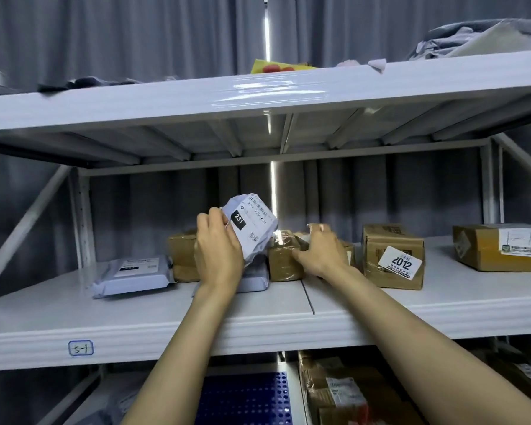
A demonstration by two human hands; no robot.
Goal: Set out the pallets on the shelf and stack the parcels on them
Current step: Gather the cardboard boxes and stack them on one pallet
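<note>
Shelving of white-painted metal (258,96) across the whole view, with a grey pleated curtain (135,32) far behind it. On the lowest level, near and central, a blue perforated plastic pallet (246,400), with brown cardboard parcels (344,391) stacked just to its right.

On the middle shelf board (135,317), a row of parcels towards the far side:
- At far right, a wide brown cardboard box (500,246).
- Left of that, a taller brown cardboard box with a white "2012" sticker (393,256).
- At centre, a small brown taped box (284,259).
- Partly hidden behind the left wrist, another brown carton (181,256).
- At far left, lying flat, a grey plastic mailer pouch (132,276).

Raised above the row and tilted, a white plastic mailer bag (252,228) labelled "231", gripped along its left edge in the left hand (218,246), fingers curled round it. Right hand (319,250) against the small brown taped box, thumb on its right side, fingers bent over the top and blurred. Gripping or only touching: cannot tell.

On the near edge of the board, at left, a small handwritten tag (81,348).
</note>
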